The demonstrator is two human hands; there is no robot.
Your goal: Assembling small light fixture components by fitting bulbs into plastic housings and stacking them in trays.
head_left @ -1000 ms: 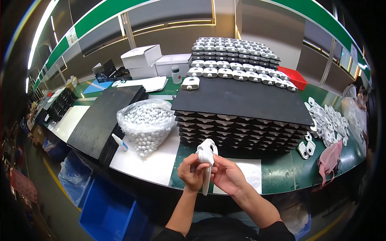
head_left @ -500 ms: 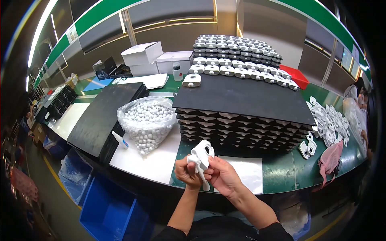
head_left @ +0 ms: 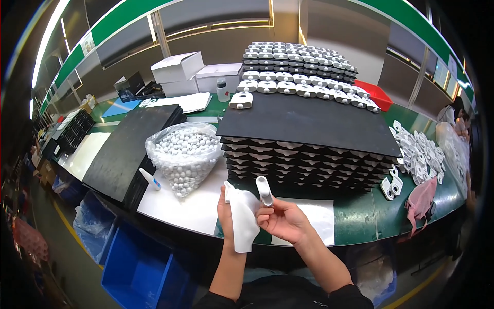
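My right hand (head_left: 287,222) grips a white plastic housing (head_left: 264,190) by its lower end and holds it upright, narrow side toward me. A white cloth (head_left: 243,219) hangs open over my left hand (head_left: 225,215), covering most of the fingers; its thumb side shows at the cloth's left edge. The cloth and the housing are close together, with a small gap between them. Beyond both hands rises a stack of black boards (head_left: 309,121) with rows of white housings between the layers. Finished-looking rows of white housings (head_left: 306,91) sit on the top board's far part.
On the left, a clear bag of white balls (head_left: 184,159) stands beside a small glue bottle (head_left: 150,178) and black boards (head_left: 131,149). Loose white housings (head_left: 419,154) and a pink cloth (head_left: 421,201) lie to the right. A blue bin (head_left: 136,268) stands below the table.
My right hand has drawn the housing away from the left hand and turned it edge-on. The cloth, bunched before, is now spread out over my left hand.
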